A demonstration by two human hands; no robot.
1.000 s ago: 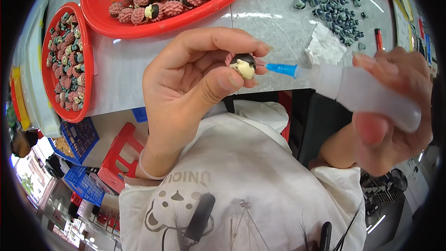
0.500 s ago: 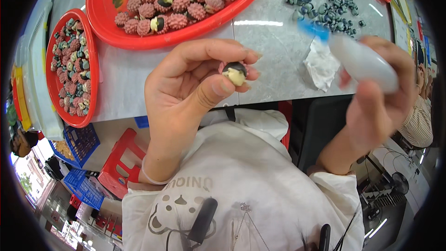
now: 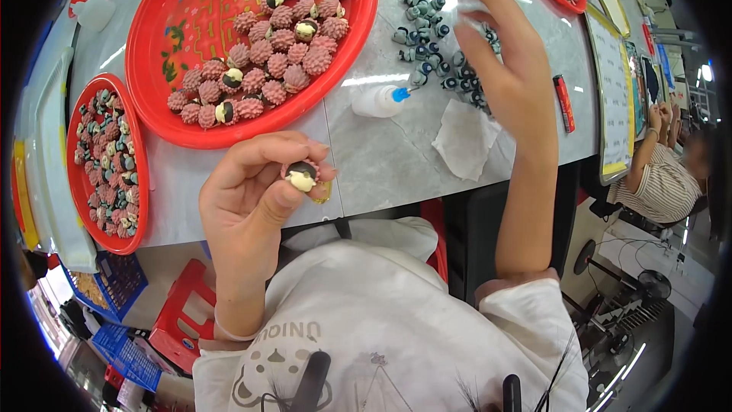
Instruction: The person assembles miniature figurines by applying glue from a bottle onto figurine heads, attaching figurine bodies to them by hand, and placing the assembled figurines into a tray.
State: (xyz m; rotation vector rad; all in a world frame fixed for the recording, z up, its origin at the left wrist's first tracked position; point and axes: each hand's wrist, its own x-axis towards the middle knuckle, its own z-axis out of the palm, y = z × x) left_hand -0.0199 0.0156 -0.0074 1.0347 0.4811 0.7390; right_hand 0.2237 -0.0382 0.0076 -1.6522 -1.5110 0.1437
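Note:
My left hand [image 3: 255, 198] pinches a small pink, knobbly piece with a black and cream front [image 3: 302, 175] between thumb and fingers, above the table's near edge. Over the small grey-blue pieces [image 3: 421, 27] on the table, my right hand [image 3: 507, 57] is stretched out, thumb and fingers apart, slightly blurred. Nothing shows in it, though it covers part of that pile. A white squeeze bottle with a blue tip [image 3: 375, 102] lies between the two hands. Beside it is a crumpled white tissue [image 3: 465, 141].
A big red tray [image 3: 263, 123] of similar pink pieces stands at the far left. Beside it is a smaller red tray [image 3: 136, 217] of mixed pieces, and another red tray [image 3: 577, 6] is at the far right. A red marker-like stick [image 3: 563, 104] lies right of my right hand. A person in stripes [image 3: 657, 183] sits at the right.
The white bottle has left my right hand and lies on the table. That hand has moved up and away to the grey-blue pieces. My left hand still holds the pink piece.

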